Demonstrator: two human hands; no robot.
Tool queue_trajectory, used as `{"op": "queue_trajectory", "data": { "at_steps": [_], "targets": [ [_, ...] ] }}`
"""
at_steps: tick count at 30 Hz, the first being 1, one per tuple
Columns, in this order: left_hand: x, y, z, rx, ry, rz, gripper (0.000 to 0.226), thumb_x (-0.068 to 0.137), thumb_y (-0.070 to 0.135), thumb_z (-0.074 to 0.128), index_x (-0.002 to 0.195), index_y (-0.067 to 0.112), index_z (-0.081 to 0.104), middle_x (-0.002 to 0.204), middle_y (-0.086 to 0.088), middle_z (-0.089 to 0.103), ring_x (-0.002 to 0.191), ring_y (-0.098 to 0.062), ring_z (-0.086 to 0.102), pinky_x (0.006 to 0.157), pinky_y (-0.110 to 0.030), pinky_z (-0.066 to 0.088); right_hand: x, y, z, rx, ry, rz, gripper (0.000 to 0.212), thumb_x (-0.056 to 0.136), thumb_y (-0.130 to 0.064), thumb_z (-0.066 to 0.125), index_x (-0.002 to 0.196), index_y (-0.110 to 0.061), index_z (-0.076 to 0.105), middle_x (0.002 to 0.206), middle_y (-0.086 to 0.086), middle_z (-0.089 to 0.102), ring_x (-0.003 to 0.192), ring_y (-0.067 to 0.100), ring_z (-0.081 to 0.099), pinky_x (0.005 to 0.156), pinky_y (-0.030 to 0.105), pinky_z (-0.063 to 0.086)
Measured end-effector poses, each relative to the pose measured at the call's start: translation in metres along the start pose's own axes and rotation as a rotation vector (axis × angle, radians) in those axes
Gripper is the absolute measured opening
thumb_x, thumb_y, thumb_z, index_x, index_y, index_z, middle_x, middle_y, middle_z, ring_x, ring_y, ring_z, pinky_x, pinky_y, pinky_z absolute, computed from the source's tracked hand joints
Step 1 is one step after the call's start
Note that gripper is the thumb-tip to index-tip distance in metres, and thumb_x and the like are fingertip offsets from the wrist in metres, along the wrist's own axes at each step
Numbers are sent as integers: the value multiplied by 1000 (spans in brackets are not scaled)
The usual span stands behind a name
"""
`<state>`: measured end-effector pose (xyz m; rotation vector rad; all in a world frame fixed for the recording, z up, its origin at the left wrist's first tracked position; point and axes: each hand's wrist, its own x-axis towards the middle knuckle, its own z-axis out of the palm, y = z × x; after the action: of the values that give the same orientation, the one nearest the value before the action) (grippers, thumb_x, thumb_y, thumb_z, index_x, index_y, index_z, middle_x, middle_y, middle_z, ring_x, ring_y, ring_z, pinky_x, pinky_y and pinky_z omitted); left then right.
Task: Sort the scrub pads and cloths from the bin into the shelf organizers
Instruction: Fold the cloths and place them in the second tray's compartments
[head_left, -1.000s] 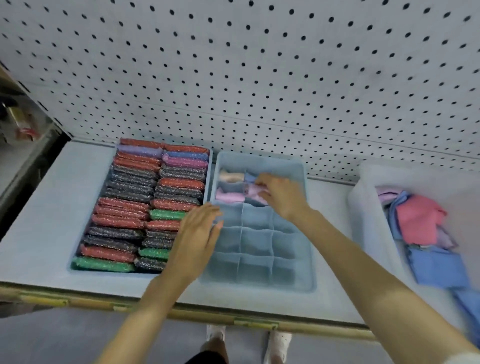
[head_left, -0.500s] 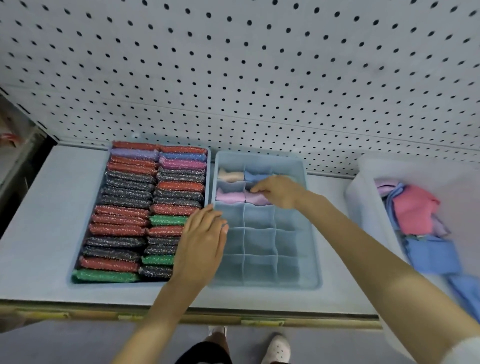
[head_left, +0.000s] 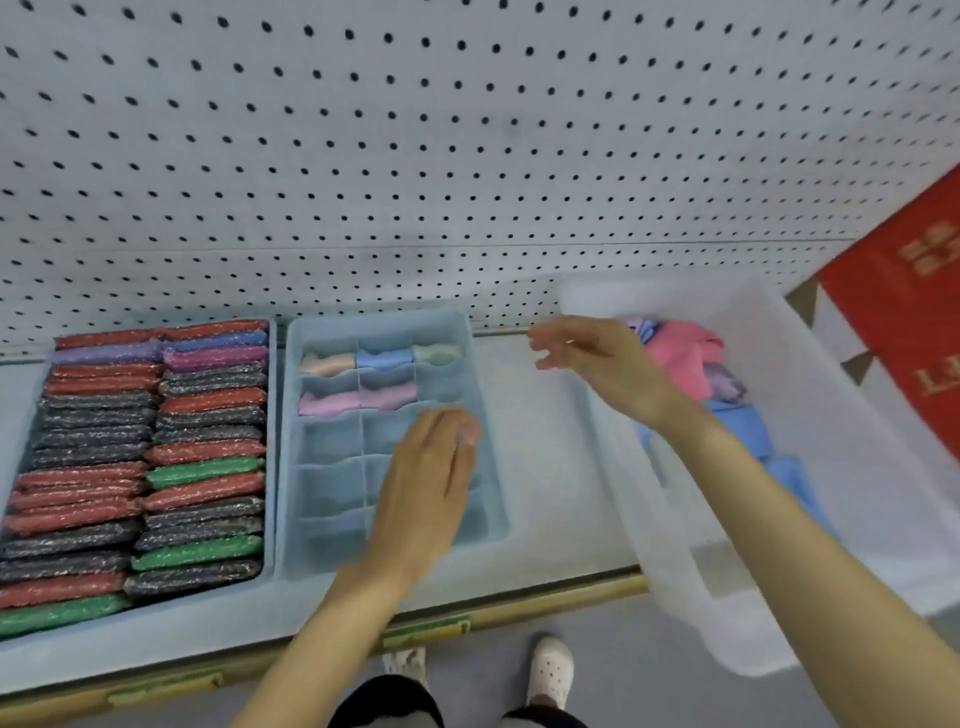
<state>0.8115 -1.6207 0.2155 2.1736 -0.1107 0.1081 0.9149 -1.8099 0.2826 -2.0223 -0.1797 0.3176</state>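
Note:
A blue divided organizer (head_left: 488, 488) sits mid-shelf; rolled cloths (head_left: 358, 402) in pink, blue and cream fill its back cells. To its left a tray (head_left: 271, 467) is packed with red, black and green scrub pads (head_left: 156, 452). A clear plastic bin (head_left: 670, 545) at the right holds pink and blue cloths (head_left: 680, 353). My left hand (head_left: 426, 483) lies flat and empty over the organizer's right cells. My right hand (head_left: 592, 358), fingers spread and empty, hovers between the organizer and the bin's near wall.
A white pegboard (head_left: 467, 156) backs the shelf (head_left: 540, 431). A red box (head_left: 904, 322) stands at the far right behind the bin. The shelf's front edge (head_left: 426, 631) runs below the organizer, with my feet on the grey floor underneath.
My right hand left the pink cloth in the organizer and swung right toward the bin. My left hand slid from the organizer's left rim to its right side. The view panned right.

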Motion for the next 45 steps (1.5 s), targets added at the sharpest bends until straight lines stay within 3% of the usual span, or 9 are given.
{"op": "queue_trajectory", "data": {
  "at_steps": [5, 10, 14, 18, 25, 28, 31, 36, 45],
  "targets": [
    [-12, 79, 85, -251, -123, -92, 34, 96, 43, 29, 121, 31, 49, 118, 26, 40, 110, 6, 43, 95, -7, 31, -66, 70, -89, 18, 320, 162, 31, 85, 18, 48, 105, 0, 64, 59, -17, 67, 55, -9, 59, 62, 12, 49],
    [-15, 109, 143, -256, -88, -210, 30, 96, 40, 33, 125, 37, 42, 136, 20, 27, 117, 24, 28, 92, 6, 17, -84, 162, -115, -50, 50, 471, 22, 85, -2, 65, 106, -5, 60, 87, 4, 58, 71, 11, 56, 60, 22, 49],
    [-9, 125, 173, -275, 98, -383, 34, 98, 35, 35, 130, 33, 44, 140, 17, 27, 119, 21, 27, 87, 10, 15, -61, 206, -90, -289, -40, 464, 57, 72, -27, 80, 115, -12, 46, 98, 6, 47, 86, 19, 47, 68, 30, 43],
    [-9, 130, 186, -218, 204, -416, 42, 95, 43, 31, 134, 32, 44, 144, 5, 38, 132, 4, 30, 101, 2, 18, -60, 203, -57, -308, 78, 324, 81, 63, -16, 82, 128, -5, 34, 124, 13, 39, 110, 28, 45, 91, 33, 40],
    [-13, 131, 185, 192, 180, -396, 55, 93, 60, 22, 137, 34, 43, 148, 1, 29, 138, -16, 27, 113, -34, 24, -71, 191, -80, 165, -123, 663, 32, 69, -2, 76, 94, -7, 56, 104, 14, 65, 95, 29, 64, 80, 35, 52],
    [-15, 150, 185, 229, 317, -300, 53, 93, 51, 25, 130, 24, 50, 138, -1, 42, 128, -17, 37, 108, -28, 28, -90, 177, -127, 433, -140, 602, 13, 79, 2, 67, 81, -10, 63, 87, 12, 67, 78, 23, 64, 70, 31, 51],
    [-11, 181, 194, -206, 359, -433, 35, 86, 54, 40, 113, 35, 52, 114, 8, 59, 108, -11, 56, 98, -19, 40, -111, 152, -168, 732, -184, 535, 18, 83, 3, 62, 100, -3, 63, 87, 9, 68, 75, 20, 65, 62, 26, 53],
    [3, 237, 203, -1020, -37, -666, 47, 86, 36, 65, 127, 16, 49, 116, -10, 68, 101, -25, 68, 86, -37, 56, -148, 109, -198, 928, -132, 288, 39, 71, -1, 72, 108, -1, 60, 101, 14, 70, 90, 23, 67, 76, 29, 55],
    [20, 272, 183, -782, 80, -327, 22, 83, -3, 63, 100, 9, 70, 91, -4, 76, 79, -11, 70, 63, -21, 55, -174, 88, -217, 627, 32, 64, 18, 73, -15, 72, 91, -15, 69, 95, 6, 74, 90, 20, 68, 84, 35, 53]
  ]
}}
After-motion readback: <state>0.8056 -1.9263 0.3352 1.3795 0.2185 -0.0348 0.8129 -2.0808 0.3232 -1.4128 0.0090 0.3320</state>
